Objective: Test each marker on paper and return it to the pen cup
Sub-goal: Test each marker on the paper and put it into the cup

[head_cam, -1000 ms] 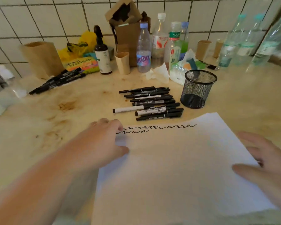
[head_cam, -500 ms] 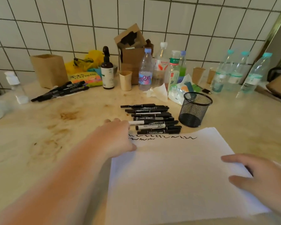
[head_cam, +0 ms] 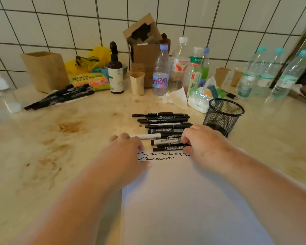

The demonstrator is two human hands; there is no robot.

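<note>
Where tiles (head_cam: 210, 13) meet it, the counter (head_cam: 42, 147) looks stained.

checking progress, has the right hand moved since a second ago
Yes. The right hand left the white paper sheet's right edge, going forward and left to the nearest black markers, beside the black mesh pen cup.

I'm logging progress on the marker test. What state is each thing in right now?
Mesh pen cup: upright, no markers visible inside.
Marker row: lying flat beside the cup, capped.
Nearest marker: on the counter, right hand fingers at its end.
Paper: flat, two rows of squiggles at its top.
Left hand: resting on the paper's corner, holding nothing.
</note>
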